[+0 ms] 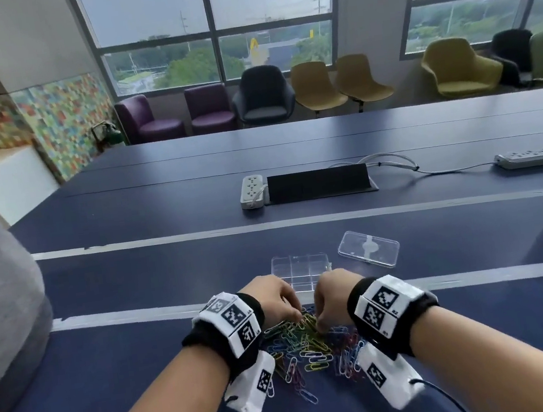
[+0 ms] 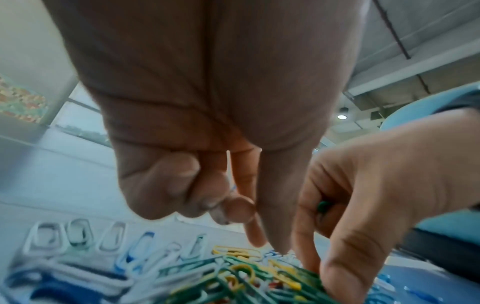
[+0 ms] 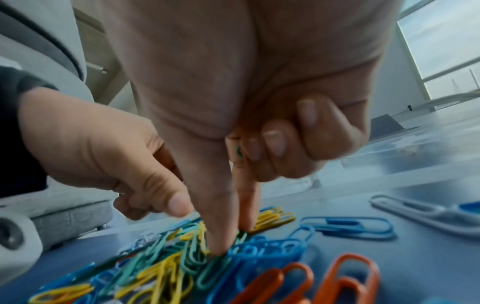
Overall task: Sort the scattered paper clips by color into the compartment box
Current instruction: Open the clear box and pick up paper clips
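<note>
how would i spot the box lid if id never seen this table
On the long dark blue table, look just beyond the pile of coloured paper clips and the clear compartment box. The lid lies flat to that box's right: clear too, but undivided.

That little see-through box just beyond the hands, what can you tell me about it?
The compartment box is clear, hard-looking plastic, rectangular and shallow, split by thin walls into a grid of small cells. It sits open and flat on the dark blue table, just past the paper clip pile. Its cells look empty from the head view. Its clear lid lies apart to the right. Neither hand appears to touch it.
</note>
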Demonstrator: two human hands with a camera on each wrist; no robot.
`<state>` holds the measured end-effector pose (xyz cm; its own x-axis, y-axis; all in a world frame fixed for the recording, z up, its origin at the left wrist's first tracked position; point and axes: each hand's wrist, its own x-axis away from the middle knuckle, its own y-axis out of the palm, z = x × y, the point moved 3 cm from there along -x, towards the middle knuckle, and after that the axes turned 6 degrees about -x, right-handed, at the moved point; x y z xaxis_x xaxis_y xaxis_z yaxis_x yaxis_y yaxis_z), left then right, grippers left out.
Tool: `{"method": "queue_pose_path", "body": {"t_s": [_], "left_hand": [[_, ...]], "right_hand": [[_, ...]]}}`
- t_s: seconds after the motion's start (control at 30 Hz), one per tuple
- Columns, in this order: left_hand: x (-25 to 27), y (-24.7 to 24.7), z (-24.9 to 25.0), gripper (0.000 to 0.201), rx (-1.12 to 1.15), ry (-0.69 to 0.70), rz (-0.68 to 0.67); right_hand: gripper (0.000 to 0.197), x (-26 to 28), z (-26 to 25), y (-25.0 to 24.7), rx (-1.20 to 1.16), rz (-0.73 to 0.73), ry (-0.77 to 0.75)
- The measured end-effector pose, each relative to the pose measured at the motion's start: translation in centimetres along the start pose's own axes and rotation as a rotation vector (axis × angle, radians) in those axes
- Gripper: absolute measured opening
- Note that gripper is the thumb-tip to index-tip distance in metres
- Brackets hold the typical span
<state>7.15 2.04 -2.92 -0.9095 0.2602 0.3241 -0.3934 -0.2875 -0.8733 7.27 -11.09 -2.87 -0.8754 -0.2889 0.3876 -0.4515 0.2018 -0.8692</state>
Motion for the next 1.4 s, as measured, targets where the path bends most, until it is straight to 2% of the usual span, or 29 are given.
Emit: {"method": "queue_pose_path", "body": {"t_s": [0.2, 0.33, 0.5, 0.63, 0.8, 0.9, 0.97, 1.07, 1.23, 1.4], "left_hand": [[0.2, 0.2, -0.8, 0.017, -0.018, -0.008, -0.008], [0.7, 0.0, -1.3, 0.017, 0.004, 0.0, 0.053], [-0.3, 0.6, 0.5, 0.016, 0.001, 0.051, 0.069], [-1.5, 0.7, 2.3, 0.02, -0.085, 0.092, 0.09], [-2.6, 0.8, 3.0, 0.01, -0.193, 0.08, 0.094], [-2.7, 1.0, 3.2, 0.013, -0.203, 0.079, 0.084], [-2.6, 1.1, 3.0, 0.014, -0.193, 0.067, 0.067], [-2.5, 1.2, 2.6, 0.015, -0.183, 0.054, 0.057], [-2.6, 1.0, 2.6, 0.01, -0.171, 0.071, 0.072], [-2.4, 1.1, 2.4, 0.022, -0.109, 0.069, 0.078]], "right_hand": [[0.02, 0.0, 0.6, -0.8, -0.01, -0.023, -0.043], [0.021, 0.0, 1.1, -1.4, -0.068, -0.05, -0.089], [0.027, 0.4, 1.9, -1.4, -0.088, -0.083, -0.038], [0.015, 0.5, 3.2, -1.0, -0.265, -0.102, 0.029], [0.021, 0.8, 4.3, -0.7, -0.572, -0.15, 0.008], [0.024, 1.1, 4.9, -0.9, -0.697, -0.175, -0.025], [0.022, 1.2, 5.4, -0.8, -0.733, -0.205, -0.023], [0.03, 1.1, 5.8, -0.5, -0.786, -0.237, -0.017], [0.025, 0.7, 5.2, -0.2, -0.839, -0.184, 0.013], [0.024, 1.2, 3.5, 0.4, -0.798, -0.223, 0.082]]}}
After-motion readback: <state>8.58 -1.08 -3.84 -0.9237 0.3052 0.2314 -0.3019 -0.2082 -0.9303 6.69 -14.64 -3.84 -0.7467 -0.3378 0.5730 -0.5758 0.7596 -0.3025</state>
